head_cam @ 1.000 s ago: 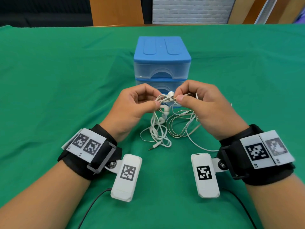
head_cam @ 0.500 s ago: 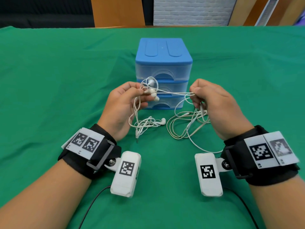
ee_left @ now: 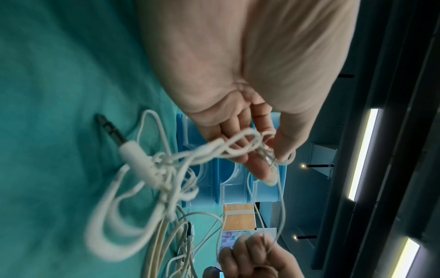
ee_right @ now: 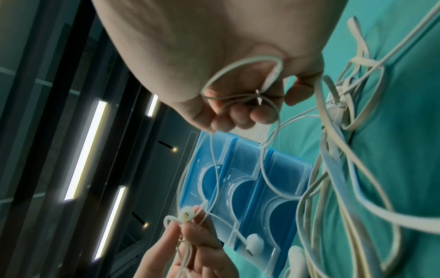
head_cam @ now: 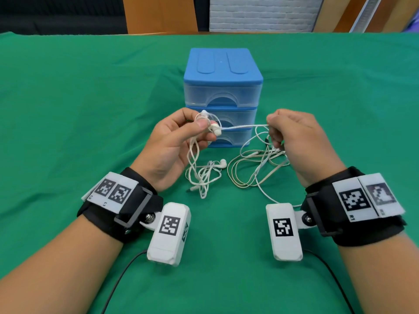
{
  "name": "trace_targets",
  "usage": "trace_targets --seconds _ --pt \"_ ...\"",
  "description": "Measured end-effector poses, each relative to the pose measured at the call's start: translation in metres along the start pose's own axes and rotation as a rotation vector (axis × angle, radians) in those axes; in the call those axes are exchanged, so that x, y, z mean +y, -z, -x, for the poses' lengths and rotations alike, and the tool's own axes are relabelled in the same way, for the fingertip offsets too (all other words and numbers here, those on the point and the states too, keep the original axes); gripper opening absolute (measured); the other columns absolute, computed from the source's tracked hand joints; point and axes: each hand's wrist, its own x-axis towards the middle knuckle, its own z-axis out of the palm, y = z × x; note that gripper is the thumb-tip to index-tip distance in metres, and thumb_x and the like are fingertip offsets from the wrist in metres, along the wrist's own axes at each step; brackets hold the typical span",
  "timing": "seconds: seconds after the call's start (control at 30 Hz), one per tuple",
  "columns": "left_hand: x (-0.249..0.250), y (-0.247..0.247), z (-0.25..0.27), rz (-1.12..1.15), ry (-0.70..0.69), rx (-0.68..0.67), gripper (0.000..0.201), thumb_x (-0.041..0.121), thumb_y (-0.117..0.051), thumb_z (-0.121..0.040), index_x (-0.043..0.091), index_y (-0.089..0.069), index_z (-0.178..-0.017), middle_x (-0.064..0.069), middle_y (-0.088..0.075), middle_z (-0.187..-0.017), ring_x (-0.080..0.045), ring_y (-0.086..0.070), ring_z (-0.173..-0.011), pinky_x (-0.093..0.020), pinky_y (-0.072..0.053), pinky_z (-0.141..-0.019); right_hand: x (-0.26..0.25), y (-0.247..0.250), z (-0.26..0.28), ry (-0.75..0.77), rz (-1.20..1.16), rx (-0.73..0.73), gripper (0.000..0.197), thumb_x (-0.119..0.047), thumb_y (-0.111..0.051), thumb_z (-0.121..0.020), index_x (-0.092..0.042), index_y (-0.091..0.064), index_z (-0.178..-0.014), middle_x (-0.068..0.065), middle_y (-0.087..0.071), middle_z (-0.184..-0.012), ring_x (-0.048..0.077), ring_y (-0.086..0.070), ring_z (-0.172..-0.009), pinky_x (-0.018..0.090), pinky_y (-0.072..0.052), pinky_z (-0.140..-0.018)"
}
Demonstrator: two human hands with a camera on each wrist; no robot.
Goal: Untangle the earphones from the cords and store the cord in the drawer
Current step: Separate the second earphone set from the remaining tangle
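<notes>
My left hand (head_cam: 201, 120) pinches the white earphones (head_cam: 215, 130) by an earbud, just in front of the blue drawer unit (head_cam: 223, 87). The rest of the earphones hang as a knotted bundle (head_cam: 204, 175) down to the cloth, the jack plug (ee_left: 133, 150) at its near end. My right hand (head_cam: 271, 126) pinches a thin white strand (head_cam: 244, 126) stretched straight across from the left hand. Below it, the cream cord (head_cam: 256, 168) lies in loose loops on the cloth. All three drawers (ee_right: 250, 178) are closed. In the right wrist view, a second earbud (ee_right: 254, 242) dangles.
A green cloth (head_cam: 90, 109) covers the whole table. The drawer unit stands in the middle, right behind my hands. Wooden panels (head_cam: 158, 14) and a white brick wall (head_cam: 260, 14) lie past the far edge. Black cables (head_cam: 118, 282) run from my wrist cameras toward me.
My hands have pulled apart from one tangle held between them. The earphone bundle has swung left, the cord loops stay right, and one strand is now stretched between the hands.
</notes>
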Motion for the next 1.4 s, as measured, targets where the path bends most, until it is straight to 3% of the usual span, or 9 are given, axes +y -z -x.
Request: trace_targets --seconds 0.1,0.23,0.37,0.5,0.7,0.93,1.07,1.23,1.4 --pt "0.001 -0.002 0.001 -0.022 -0.026 0.011 0.011 0.002 -0.061 -0.090 0.011 -0.055 -0.088 -0.009 -0.071 -0.091 -0.017 -0.068 -0.074 -0.023 -0.055 -0.071 0.004 0.001 0.000 -0.046 0.037 -0.068 0.027 -0.023 -0.059 -0.079 -0.005 -0.058 -0.059 0.017 -0.050 -0.065 0.021 -0.043 -0.063 0.034 -0.036 -0.064" --pt "0.000 -0.003 0.001 -0.093 -0.060 0.010 0.014 0.002 -0.067 -0.089 0.011 -0.056 -0.086 -0.010 -0.071 -0.089 -0.018 -0.068 -0.075 -0.028 -0.052 -0.073 -0.003 0.002 0.003 0.064 0.052 -0.064 0.024 -0.023 -0.056 -0.080 -0.010 -0.076 -0.085 0.004 -0.073 -0.080 0.020 -0.065 -0.079 0.032 -0.051 -0.081" --pt "-0.002 -0.006 0.002 -0.126 -0.093 -0.009 0.014 0.004 -0.068 -0.084 0.010 -0.056 -0.086 -0.011 -0.072 -0.088 -0.018 -0.069 -0.074 -0.030 -0.052 -0.076 -0.013 0.002 0.009 0.306 0.134 -0.037 0.035 -0.039 -0.062 -0.086 -0.018 -0.073 -0.111 -0.006 -0.074 -0.105 0.007 -0.066 -0.103 0.024 -0.049 -0.090" --pt "-0.002 -0.007 0.004 -0.100 -0.121 -0.038 0.014 0.001 -0.067 -0.085 0.008 -0.056 -0.086 -0.012 -0.070 -0.090 -0.018 -0.069 -0.073 -0.027 -0.055 -0.074 -0.010 -0.003 0.012 0.213 0.225 -0.255 0.056 -0.055 -0.074 -0.075 -0.023 -0.069 -0.120 -0.012 -0.073 -0.107 -0.004 -0.064 -0.104 0.009 -0.044 -0.088" --pt "-0.003 -0.005 0.003 -0.122 -0.159 -0.074 0.017 -0.001 -0.065 -0.088 0.010 -0.055 -0.095 -0.010 -0.073 -0.094 -0.021 -0.070 -0.081 -0.030 -0.054 -0.075 -0.006 -0.009 0.013 0.164 0.191 -0.317 0.008 -0.020 -0.074 -0.089 -0.013 -0.076 -0.086 0.000 -0.074 -0.073 0.009 -0.064 -0.068 0.034 -0.055 -0.071" --pt "-0.003 0.004 -0.002 -0.094 -0.130 0.071 0.022 0.002 -0.055 -0.096 0.012 -0.056 -0.115 0.000 -0.061 -0.070 -0.010 -0.051 -0.061 -0.017 -0.042 -0.060 -0.011 -0.007 0.013 0.261 0.029 -0.265 0.016 -0.009 -0.061 -0.095 -0.005 -0.070 -0.082 0.014 -0.058 -0.067 0.010 -0.042 -0.063 0.023 -0.034 -0.060" --pt "-0.001 0.001 -0.001 -0.132 -0.084 0.018 0.018 0.011 -0.052 -0.098 0.010 -0.064 -0.112 0.000 -0.049 -0.068 -0.008 -0.045 -0.058 -0.022 -0.035 -0.059 -0.010 -0.007 0.012 0.250 -0.013 -0.245 0.019 -0.001 -0.054 -0.098 0.002 -0.064 -0.082 -0.019 -0.057 -0.059 -0.003 -0.045 -0.055 0.010 -0.034 -0.059" --pt "0.000 -0.003 0.002 -0.078 0.136 -0.088 0.067 0.053 -0.025 -0.104 0.008 -0.073 -0.092 -0.003 -0.056 -0.062 -0.015 -0.040 -0.055 -0.036 -0.033 -0.062 -0.012 -0.009 0.011 0.229 -0.159 -0.153 0.021 -0.013 -0.052 -0.094 -0.009 -0.059 -0.075 0.011 -0.038 -0.062 0.014 -0.028 -0.054 0.026 -0.022 -0.052" --pt "-0.007 0.004 -0.002 -0.108 0.126 -0.090 0.063 0.051 -0.030 -0.103 -0.003 -0.060 -0.113 -0.010 -0.044 -0.064 -0.015 -0.042 -0.054 -0.036 -0.029 -0.064 -0.011 -0.005 0.009 0.179 -0.226 -0.079 0.021 -0.014 -0.052 -0.093 -0.011 -0.060 -0.073 0.002 -0.033 -0.052 0.013 -0.025 -0.048 0.036 -0.019 -0.049"
